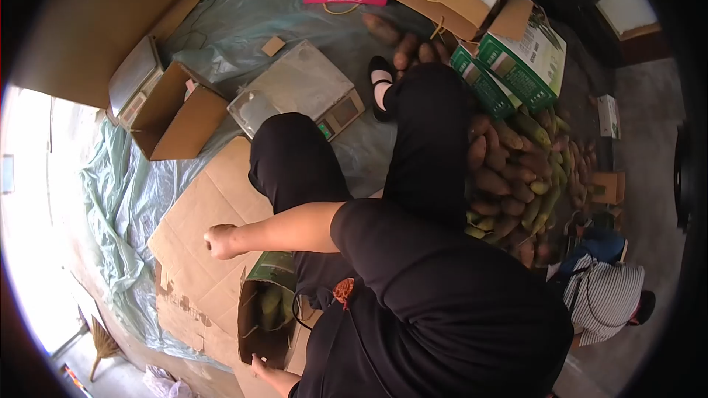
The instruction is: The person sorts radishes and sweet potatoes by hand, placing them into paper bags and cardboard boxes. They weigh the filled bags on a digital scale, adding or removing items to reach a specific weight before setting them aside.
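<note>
A green-printed cardboard box [274,269] lies on its side with its mouth toward me, holding several long green vegetables [274,306]. At the lower edge of that mouth, my left hand [264,367] grips the cardboard; part of its fingers is hidden. My right hand [221,242] is closed in a fist above a flattened cardboard sheet [195,228], beyond the box. Whatever it may hold is hidden by the fingers. Near my knee sits a flat weighing scale [299,85] with a lit green display.
To the right is a pile of reddish-brown and green tubers [509,177]. Green-white cartons [520,63] and an open brown box [181,110] stand around me. Plastic sheeting [118,206] covers the floor. A person in a striped top [608,298] is at lower right; a broom [103,343] is at lower left.
</note>
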`<action>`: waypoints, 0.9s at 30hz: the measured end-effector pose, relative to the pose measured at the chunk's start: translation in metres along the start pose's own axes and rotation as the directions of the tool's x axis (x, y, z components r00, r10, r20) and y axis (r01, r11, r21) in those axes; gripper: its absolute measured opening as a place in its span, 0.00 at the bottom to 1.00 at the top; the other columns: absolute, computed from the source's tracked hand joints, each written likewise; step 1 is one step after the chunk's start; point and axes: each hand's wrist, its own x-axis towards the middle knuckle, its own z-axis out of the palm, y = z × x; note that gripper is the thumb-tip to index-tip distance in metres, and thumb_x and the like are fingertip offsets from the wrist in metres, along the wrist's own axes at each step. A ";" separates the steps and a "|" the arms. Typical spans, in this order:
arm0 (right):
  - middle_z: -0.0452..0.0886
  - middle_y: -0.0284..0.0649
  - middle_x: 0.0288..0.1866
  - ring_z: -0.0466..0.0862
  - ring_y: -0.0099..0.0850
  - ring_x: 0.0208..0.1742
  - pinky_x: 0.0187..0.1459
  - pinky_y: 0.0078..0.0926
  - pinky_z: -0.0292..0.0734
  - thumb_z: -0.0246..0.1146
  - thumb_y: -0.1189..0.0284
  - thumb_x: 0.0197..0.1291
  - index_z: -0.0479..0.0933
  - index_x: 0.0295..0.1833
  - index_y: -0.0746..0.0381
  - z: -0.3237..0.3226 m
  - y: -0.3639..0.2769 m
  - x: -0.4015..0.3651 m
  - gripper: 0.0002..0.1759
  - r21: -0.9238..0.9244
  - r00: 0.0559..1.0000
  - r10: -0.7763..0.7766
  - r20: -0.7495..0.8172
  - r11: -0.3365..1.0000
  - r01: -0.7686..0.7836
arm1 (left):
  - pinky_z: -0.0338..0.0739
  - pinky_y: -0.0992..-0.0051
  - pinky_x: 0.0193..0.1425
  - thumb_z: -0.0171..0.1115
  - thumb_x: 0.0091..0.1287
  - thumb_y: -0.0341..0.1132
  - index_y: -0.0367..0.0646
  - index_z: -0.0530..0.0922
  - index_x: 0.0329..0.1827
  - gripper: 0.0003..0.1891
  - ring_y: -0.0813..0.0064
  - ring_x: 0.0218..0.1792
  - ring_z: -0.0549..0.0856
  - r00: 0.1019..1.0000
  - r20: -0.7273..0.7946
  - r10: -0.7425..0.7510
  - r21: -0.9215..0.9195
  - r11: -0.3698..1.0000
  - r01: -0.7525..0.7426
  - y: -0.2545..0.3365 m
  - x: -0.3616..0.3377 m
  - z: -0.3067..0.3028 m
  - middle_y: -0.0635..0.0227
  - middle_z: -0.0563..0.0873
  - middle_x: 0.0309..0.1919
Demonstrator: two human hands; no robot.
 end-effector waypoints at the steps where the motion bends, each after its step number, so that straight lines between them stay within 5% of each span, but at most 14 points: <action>1: 0.83 0.49 0.44 0.83 0.42 0.48 0.50 0.34 0.76 0.58 0.74 0.49 0.80 0.43 0.64 -0.033 -0.024 -0.019 0.15 0.184 0.998 0.069 -0.008 0.981 -0.066 | 0.76 0.64 0.48 0.62 0.62 0.54 0.42 0.75 0.59 0.29 0.63 0.43 0.80 0.999 -0.025 0.039 0.009 0.999 -0.038 0.007 -0.001 0.003 0.61 0.81 0.49; 3: 0.83 0.48 0.44 0.82 0.42 0.48 0.50 0.35 0.76 0.59 0.73 0.49 0.80 0.43 0.64 -0.085 -0.055 -0.050 0.14 0.371 0.988 0.150 -0.022 0.920 -0.131 | 0.76 0.64 0.48 0.62 0.62 0.54 0.42 0.75 0.59 0.29 0.63 0.44 0.80 0.990 -0.072 0.118 0.030 0.993 -0.116 0.019 -0.002 0.011 0.61 0.81 0.49; 5: 0.83 0.48 0.44 0.82 0.40 0.48 0.49 0.33 0.77 0.61 0.71 0.50 0.80 0.43 0.64 -0.119 -0.068 -0.068 0.14 0.392 0.992 0.025 -0.124 0.920 0.026 | 0.76 0.64 0.48 0.62 0.62 0.53 0.42 0.75 0.59 0.28 0.62 0.44 0.80 0.972 -0.130 0.197 0.050 0.980 -0.193 0.029 0.002 0.014 0.60 0.82 0.49; 12: 0.82 0.41 0.30 0.80 0.26 0.31 0.34 0.25 0.74 0.64 0.74 0.53 0.79 0.43 0.66 -0.218 -0.074 -0.123 0.12 0.531 0.884 -0.094 -0.458 0.769 0.356 | 0.77 0.63 0.48 0.63 0.62 0.52 0.44 0.75 0.58 0.27 0.61 0.46 0.81 0.843 -0.350 0.408 0.096 0.911 -0.401 0.042 0.016 0.024 0.59 0.82 0.50; 14: 0.82 0.40 0.31 0.80 0.25 0.32 0.34 0.24 0.74 0.63 0.74 0.54 0.78 0.45 0.68 -0.247 -0.070 -0.147 0.13 0.583 0.877 -0.088 -0.472 0.715 0.385 | 0.77 0.63 0.48 0.63 0.62 0.51 0.44 0.76 0.58 0.27 0.61 0.46 0.81 0.794 -0.406 0.453 0.103 0.885 -0.453 0.046 0.022 0.037 0.59 0.82 0.50; 18: 0.83 0.39 0.36 0.80 0.24 0.35 0.37 0.23 0.75 0.63 0.71 0.57 0.77 0.47 0.69 -0.307 -0.050 -0.213 0.15 0.382 0.771 -0.140 -0.622 0.805 0.454 | 0.76 0.65 0.54 0.62 0.62 0.36 0.37 0.76 0.57 0.21 0.59 0.49 0.82 0.625 -0.339 0.703 -0.028 0.656 -0.754 0.125 0.028 0.075 0.53 0.81 0.53; 20: 0.83 0.40 0.37 0.80 0.23 0.36 0.39 0.22 0.75 0.64 0.67 0.57 0.77 0.48 0.69 -0.335 -0.034 -0.248 0.18 0.320 0.714 -0.120 -0.690 0.833 0.450 | 0.72 0.66 0.61 0.60 0.65 0.37 0.34 0.76 0.58 0.21 0.59 0.54 0.80 0.588 -0.261 0.766 -0.026 0.603 -0.797 0.201 -0.072 0.090 0.53 0.79 0.56; 22: 0.83 0.39 0.38 0.80 0.22 0.38 0.39 0.21 0.75 0.64 0.66 0.58 0.77 0.50 0.67 -0.362 -0.023 -0.301 0.19 0.316 0.694 -0.019 -0.720 0.881 0.352 | 0.71 0.63 0.60 0.56 0.67 0.40 0.48 0.77 0.59 0.18 0.57 0.57 0.78 0.657 -0.117 0.745 -0.169 0.637 -0.752 0.259 -0.144 0.109 0.57 0.77 0.60; 24: 0.83 0.37 0.39 0.80 0.20 0.38 0.39 0.20 0.75 0.63 0.67 0.58 0.77 0.51 0.65 -0.379 0.013 -0.335 0.18 0.407 0.605 0.133 -0.785 0.847 0.341 | 0.69 0.62 0.63 0.54 0.68 0.38 0.49 0.78 0.59 0.17 0.57 0.59 0.76 0.403 -0.092 0.911 -0.231 0.374 -0.898 0.300 -0.193 0.133 0.58 0.76 0.61; 27: 0.83 0.36 0.39 0.80 0.20 0.37 0.38 0.20 0.75 0.62 0.70 0.59 0.77 0.51 0.64 -0.397 0.069 -0.399 0.16 0.346 0.394 0.257 -0.882 0.922 0.173 | 0.68 0.66 0.64 0.53 0.69 0.30 0.42 0.75 0.61 0.17 0.65 0.58 0.77 0.286 -0.029 0.958 -0.509 0.232 -0.829 0.355 -0.288 0.163 0.59 0.77 0.59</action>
